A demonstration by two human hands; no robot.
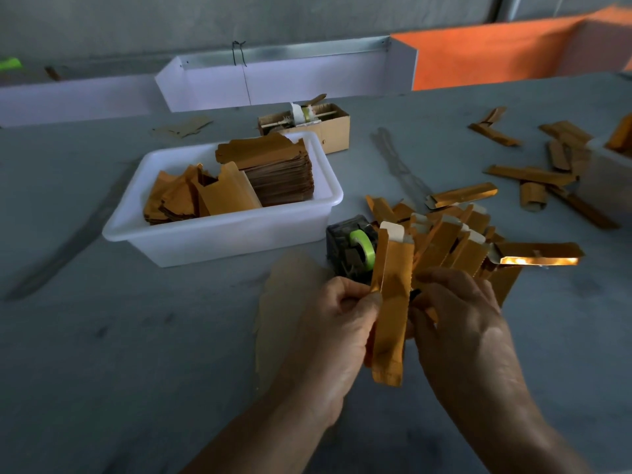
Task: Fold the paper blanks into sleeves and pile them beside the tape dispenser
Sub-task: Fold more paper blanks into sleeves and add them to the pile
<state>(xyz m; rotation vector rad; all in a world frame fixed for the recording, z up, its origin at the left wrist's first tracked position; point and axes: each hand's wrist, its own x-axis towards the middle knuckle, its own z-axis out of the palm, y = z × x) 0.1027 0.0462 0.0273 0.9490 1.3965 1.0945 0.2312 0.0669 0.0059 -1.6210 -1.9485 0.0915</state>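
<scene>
Both hands are holding one gold sleeve [391, 309] upright above the grey table [136, 336]: the left hand [342, 323] is pinching its left long edge, the right hand [458, 319] is curling its fingers round the right edge. Just behind, the tape dispenser [352, 248] is sitting beside the pile of sleeves [451, 234], which is fanning out to the right. The white bin [219, 234] of flat blanks [273, 169] is lying left of it. Bare table is spreading wide at the near left, with a flat brown sheet [284, 302] lying under the left hand
</scene>
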